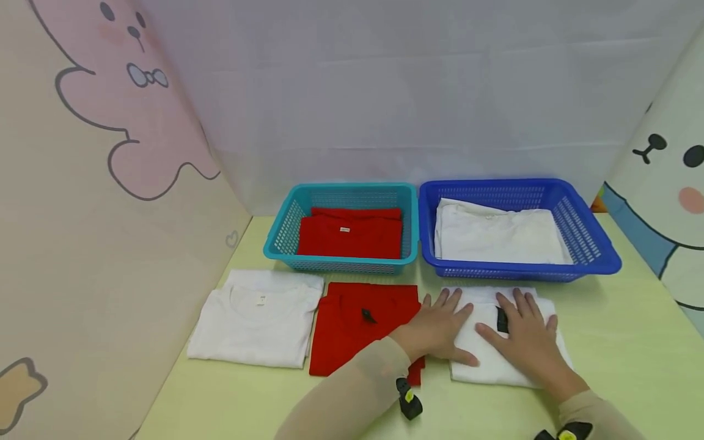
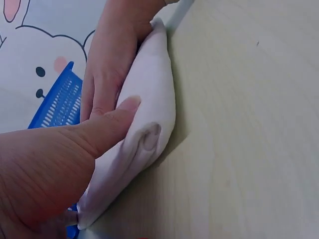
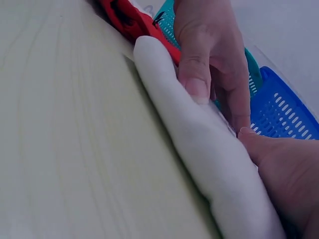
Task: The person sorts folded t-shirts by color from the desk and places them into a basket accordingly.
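Cloth [image 1: 489,357], folded and white, is lying near right; the left hand [image 1: 437,330] and right hand [image 1: 525,339] are pressing it, fingers spread, gripping nothing. Gentle, even pushing should be keeping it smooth. One other white pile [image 1: 275,333] and one red pile [image 1: 346,342] are lying left, two baskets [image 1: 341,264] [image 1: 517,269] sitting far.

At the back of the pale yellow-green tabletop [image 1: 621,342], a teal basket [image 1: 343,266] stands just beside a larger blue basket [image 1: 517,272], both with perforated walls. Folded red garments [image 1: 346,243] lie in the teal one, folded white garments [image 1: 500,238] in the blue. At the front left lies a white shirt [image 1: 255,327] with a neck label, next to a red shirt [image 1: 343,330]. A creased pale sheet [image 1: 385,110] hangs behind. The left wall [image 1: 110,244] bears a pink cartoon animal [image 1: 110,73] with a bow tie; the right wall, a white cartoon face [image 1: 668,189].
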Tool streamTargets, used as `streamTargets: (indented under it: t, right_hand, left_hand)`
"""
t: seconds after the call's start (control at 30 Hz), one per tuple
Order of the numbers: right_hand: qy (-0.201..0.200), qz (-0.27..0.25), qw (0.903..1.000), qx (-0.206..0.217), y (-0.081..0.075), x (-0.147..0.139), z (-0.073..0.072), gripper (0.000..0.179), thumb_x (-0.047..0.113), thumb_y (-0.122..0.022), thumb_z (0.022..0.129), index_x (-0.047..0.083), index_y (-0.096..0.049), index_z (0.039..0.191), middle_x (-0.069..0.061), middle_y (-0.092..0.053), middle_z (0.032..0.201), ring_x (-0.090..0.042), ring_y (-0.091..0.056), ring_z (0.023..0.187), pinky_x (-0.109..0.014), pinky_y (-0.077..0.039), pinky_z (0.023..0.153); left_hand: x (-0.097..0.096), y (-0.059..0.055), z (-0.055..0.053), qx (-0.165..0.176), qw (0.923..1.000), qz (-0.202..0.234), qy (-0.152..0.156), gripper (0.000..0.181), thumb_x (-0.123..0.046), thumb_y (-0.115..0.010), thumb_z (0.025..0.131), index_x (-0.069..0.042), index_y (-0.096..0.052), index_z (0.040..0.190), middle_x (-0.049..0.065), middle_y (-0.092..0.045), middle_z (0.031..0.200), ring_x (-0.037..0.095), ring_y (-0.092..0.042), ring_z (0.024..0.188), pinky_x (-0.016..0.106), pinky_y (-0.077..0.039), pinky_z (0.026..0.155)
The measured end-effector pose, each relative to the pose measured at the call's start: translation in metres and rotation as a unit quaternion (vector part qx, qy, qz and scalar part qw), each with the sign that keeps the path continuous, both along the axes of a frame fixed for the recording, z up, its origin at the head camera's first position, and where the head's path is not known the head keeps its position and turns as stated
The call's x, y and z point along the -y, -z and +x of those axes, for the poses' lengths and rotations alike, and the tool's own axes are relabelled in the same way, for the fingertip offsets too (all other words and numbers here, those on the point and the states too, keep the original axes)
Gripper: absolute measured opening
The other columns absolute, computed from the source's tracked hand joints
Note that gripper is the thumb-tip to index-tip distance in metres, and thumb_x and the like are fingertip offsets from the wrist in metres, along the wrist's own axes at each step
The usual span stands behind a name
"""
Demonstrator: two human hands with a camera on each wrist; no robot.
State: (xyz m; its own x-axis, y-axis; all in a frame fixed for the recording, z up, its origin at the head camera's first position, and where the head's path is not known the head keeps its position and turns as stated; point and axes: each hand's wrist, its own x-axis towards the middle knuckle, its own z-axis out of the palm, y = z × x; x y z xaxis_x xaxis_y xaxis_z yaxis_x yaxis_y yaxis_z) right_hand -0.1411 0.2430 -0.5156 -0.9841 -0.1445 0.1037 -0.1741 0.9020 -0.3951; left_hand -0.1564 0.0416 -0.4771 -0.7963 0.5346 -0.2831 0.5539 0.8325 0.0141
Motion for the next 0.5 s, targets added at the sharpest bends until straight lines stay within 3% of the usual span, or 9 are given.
streamTargets:
  t: [0.23, 0.33, 0.5]
  right_hand:
    - [-0.024, -0.06, 0.9977, -0.021, -0.022, -0.029, 0.01, 0.083, 0.05, -0.064, 0.088, -0.003, -0.033, 0.145, -0.039, -0.018, 0.147, -0.058, -0.016, 0.133, -0.077, -0.015, 0.097]
    - [-0.005, -0.06, 0.9982, 0.006, -0.026, -0.044, 0.011, 0.085, 0.051, -0.062, 0.089, -0.003, -0.029, 0.146, -0.042, -0.016, 0.145, -0.062, -0.017, 0.129, -0.076, -0.019, 0.095]
    - [0.027, -0.035, 0.9966, 0.07, -0.028, -0.064, 0.012, 0.089, 0.058, -0.055, 0.091, -0.005, -0.026, 0.147, -0.046, -0.024, 0.139, -0.064, -0.026, 0.121, -0.075, -0.026, 0.091]
  left_hand:
    - [-0.003, -0.004, 0.014, -0.02, 0.9958, 0.085, -0.029, 0.084, -0.07, -0.051, 0.083, -0.031, -0.025, 0.153, 0.005, -0.015, 0.16, 0.025, -0.02, 0.144, 0.039, -0.026, 0.113]
    - [-0.004, -0.008, 0.021, -0.025, 0.992, 0.109, -0.059, 0.082, -0.066, -0.054, 0.085, -0.028, -0.028, 0.152, 0.009, -0.019, 0.158, 0.026, -0.026, 0.142, 0.035, -0.03, 0.111]
    - [-0.005, -0.007, 0.032, -0.002, 0.9784, 0.152, -0.14, 0.078, -0.058, -0.061, 0.086, -0.024, -0.033, 0.15, 0.012, -0.025, 0.155, 0.024, -0.035, 0.137, 0.031, -0.043, 0.101]
